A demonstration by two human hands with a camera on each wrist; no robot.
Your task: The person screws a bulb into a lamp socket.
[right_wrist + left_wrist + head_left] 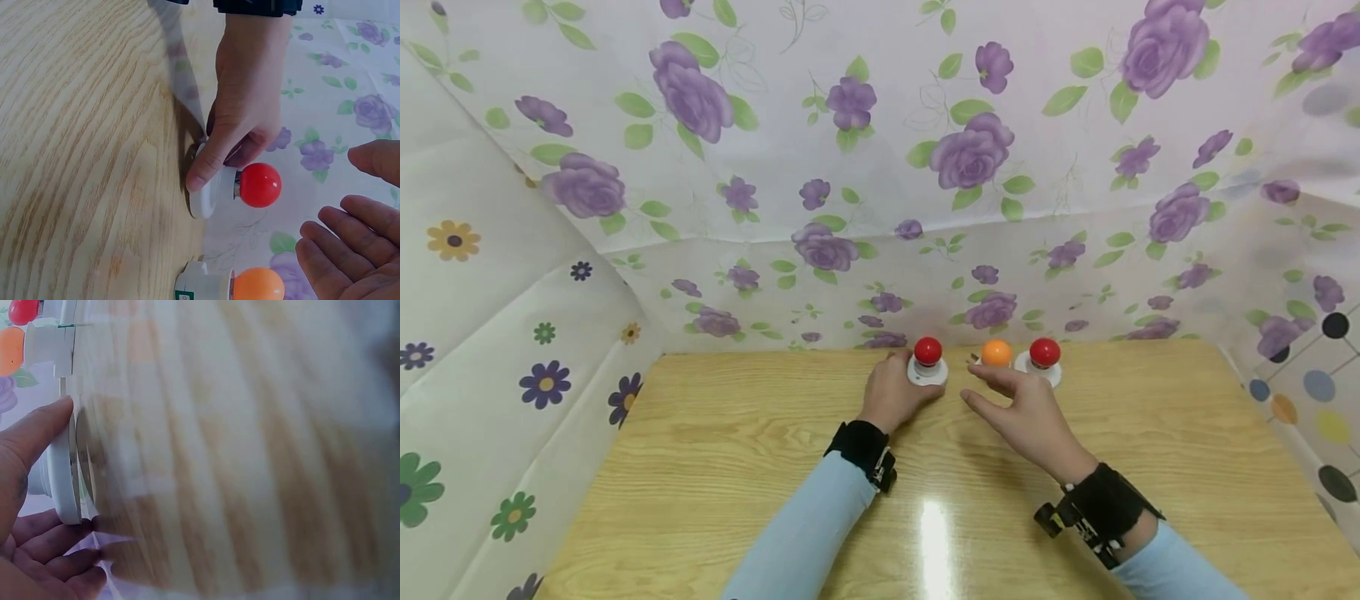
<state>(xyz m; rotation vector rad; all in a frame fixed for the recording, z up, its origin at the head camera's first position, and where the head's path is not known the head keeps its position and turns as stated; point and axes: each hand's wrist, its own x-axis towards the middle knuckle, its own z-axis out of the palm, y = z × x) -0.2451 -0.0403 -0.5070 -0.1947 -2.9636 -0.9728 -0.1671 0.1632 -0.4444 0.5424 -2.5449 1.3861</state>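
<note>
My left hand (897,387) grips the round white base (62,469) of a lamp holder, thumb and fingers at opposite sides of its rim. A red bulb (928,351) stands upright in that holder. To its right is an orange bulb (997,352) in a white socket (209,284) with small prongs (972,359) at its left. My right hand (1026,417) hovers before the orange bulb, fingers extended, thumb apart, holding nothing. Partly behind that hand in the head view, a second red bulb (1045,352) stands in another round white holder (1052,377).
The lamps stand near the back edge of a wooden table (737,467). Right behind them hangs a white sheet with purple flowers (850,242). Patterned sheets also close off the left (475,333) and right sides. Each wrist wears a black strap (1105,504) with a camera.
</note>
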